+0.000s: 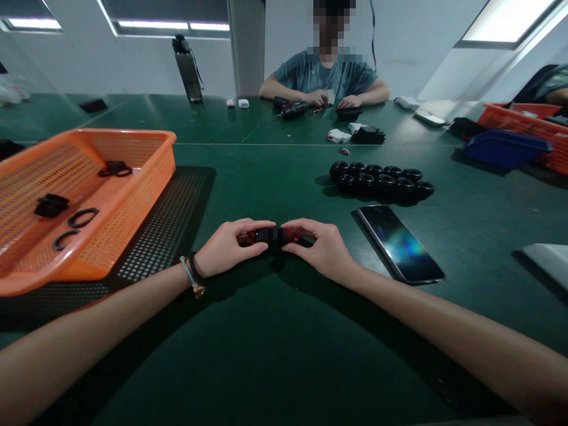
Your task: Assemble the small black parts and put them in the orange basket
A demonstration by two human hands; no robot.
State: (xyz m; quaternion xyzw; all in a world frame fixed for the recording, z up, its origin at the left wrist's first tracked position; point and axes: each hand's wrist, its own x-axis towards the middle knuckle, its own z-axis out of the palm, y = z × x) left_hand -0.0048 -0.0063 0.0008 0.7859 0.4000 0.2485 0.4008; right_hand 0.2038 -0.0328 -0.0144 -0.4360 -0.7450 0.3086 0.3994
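Head view: left hand [224, 248] and right hand [323, 248] grasp a black part [273, 235], its ends partly hidden.

A dark green tabletop [275, 355] filled the lower and middle frame, crossed by a thin pale line [248, 144] above the centre. Its surface carried soft sheen towards the upper left and upper right. Beyond it, a whitish wall [293, 35] spanned the top, with a greyer upright section [247, 44] left of top centre. At the upper left, two windows [171, 13] were dark above, with bright strips along their lower edges. A brighter window [510, 21] slanted across the upper right corner, and a black cable [373, 35] hung down the wall right of top centre.
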